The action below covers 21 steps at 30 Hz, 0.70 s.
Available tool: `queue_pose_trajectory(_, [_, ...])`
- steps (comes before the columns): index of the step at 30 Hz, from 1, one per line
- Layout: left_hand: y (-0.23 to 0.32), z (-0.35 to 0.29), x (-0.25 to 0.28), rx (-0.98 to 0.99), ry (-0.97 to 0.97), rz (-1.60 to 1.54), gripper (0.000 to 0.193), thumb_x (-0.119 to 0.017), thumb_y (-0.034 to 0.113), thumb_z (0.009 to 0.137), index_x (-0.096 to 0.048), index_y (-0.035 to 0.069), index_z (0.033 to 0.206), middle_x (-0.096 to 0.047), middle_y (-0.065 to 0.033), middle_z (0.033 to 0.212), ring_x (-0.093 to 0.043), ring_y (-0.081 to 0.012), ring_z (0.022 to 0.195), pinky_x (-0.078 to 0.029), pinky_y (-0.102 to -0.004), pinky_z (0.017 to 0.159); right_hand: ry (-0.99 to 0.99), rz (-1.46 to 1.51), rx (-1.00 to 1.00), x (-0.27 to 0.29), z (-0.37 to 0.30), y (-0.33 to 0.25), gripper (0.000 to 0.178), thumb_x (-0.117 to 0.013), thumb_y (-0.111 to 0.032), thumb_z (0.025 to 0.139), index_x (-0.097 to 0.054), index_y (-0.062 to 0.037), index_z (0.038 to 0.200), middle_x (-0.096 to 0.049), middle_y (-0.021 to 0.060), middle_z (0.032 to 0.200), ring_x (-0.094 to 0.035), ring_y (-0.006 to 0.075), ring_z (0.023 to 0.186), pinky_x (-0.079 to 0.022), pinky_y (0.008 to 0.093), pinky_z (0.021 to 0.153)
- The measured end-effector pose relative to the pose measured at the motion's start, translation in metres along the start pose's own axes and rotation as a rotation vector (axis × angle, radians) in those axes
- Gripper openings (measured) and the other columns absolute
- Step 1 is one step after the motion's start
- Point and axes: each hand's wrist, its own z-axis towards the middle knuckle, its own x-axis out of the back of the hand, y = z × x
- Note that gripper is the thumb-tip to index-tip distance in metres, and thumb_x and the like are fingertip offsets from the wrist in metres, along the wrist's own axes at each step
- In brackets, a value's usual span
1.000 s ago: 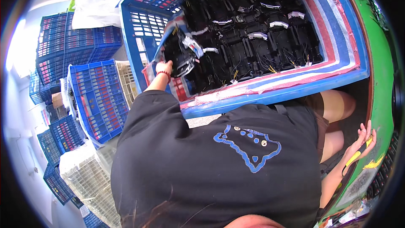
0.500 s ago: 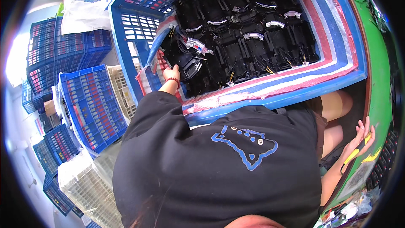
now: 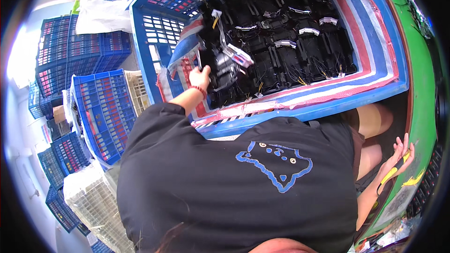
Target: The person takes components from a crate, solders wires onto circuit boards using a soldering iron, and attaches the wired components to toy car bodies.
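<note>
My left hand [image 3: 200,78], closed, grips the edge of a black plastic housing [image 3: 222,72] at the left side of a blue crate [image 3: 154,72]. The housing is tilted and somewhat blurred; a pale strip-shaped part [image 3: 240,56] and a wire with a white connector [image 3: 216,14] are above it. Several similar black housings [image 3: 300,56] lie in rows in the crate, with thin wires and pale strips on them. At the right, beside a green surface, my right hand [image 3: 396,159] has its fingers loosely extended, with a slim yellow-and-black tool [image 3: 389,174] lying across it.
Red, white and blue striped cloth [image 3: 375,61] lines the crate. Further blue crates [image 3: 105,112] stand stacked at the left, near pale wire-like baskets [image 3: 93,201]. The green surface [image 3: 419,126] runs along the right, with small bagged items [image 3: 391,236] at its lower end.
My left hand has moved slightly right and up with the housing, which has tilted. Its pale strip and wire have swung up and right. My right hand has hardly moved.
</note>
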Motion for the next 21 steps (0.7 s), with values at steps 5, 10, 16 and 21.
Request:
queue_pose_trajectory(5, [0.027,0.043,-0.022,-0.081,0.060,0.005,0.034,-0.068,0.030,0.078,-0.069,-0.001,0.092,-0.070,-0.0178,0.080,-0.068,-0.0292,0.076,-0.052,-0.0384,0.073,-0.012,-0.011,0.046,0.000,0.004,-0.002,0.031,-0.051,-0.007,0.096,-0.039,0.0031,0.123,-0.059,0.0238,0.123,-0.064,0.0256,0.098,-0.049,0.0313,0.084])
queue_pose_trajectory(10, [0.003,0.065,-0.100,-0.116,0.084,0.147,0.035,-0.068,0.031,0.077,-0.067,-0.002,0.090,-0.067,-0.0231,0.087,-0.065,-0.0368,0.087,-0.049,-0.0424,0.080,-0.012,-0.066,0.028,0.003,-0.001,-0.002,0.030,-0.049,-0.005,0.096,-0.039,0.0037,0.123,-0.059,0.0238,0.122,-0.064,0.0268,0.096,-0.050,0.0307,0.082])
queue_pose_trajectory(16, [-0.045,0.117,-0.072,0.408,0.617,-0.700,0.064,-0.081,0.049,0.068,-0.064,-0.007,0.095,-0.068,-0.0141,0.086,-0.063,-0.0208,0.080,-0.050,-0.0346,0.077,-0.033,-0.098,0.091,0.004,0.007,-0.011,0.031,-0.052,-0.008,0.096,-0.040,0.0035,0.123,-0.060,0.0222,0.121,-0.065,0.0267,0.094,-0.051,0.0301,0.079])
queue_pose_trajectory(21, [-0.011,0.124,0.019,0.858,0.589,-1.239,0.042,-0.045,0.037,0.098,-0.061,0.000,0.087,-0.062,-0.0078,0.070,-0.058,-0.0184,0.054,-0.048,-0.0305,0.046,-0.017,-0.077,0.076,-0.006,0.001,-0.005,0.031,-0.052,-0.008,0.096,-0.040,0.0031,0.123,-0.060,0.0239,0.121,-0.065,0.0266,0.094,-0.050,0.0304,0.078])
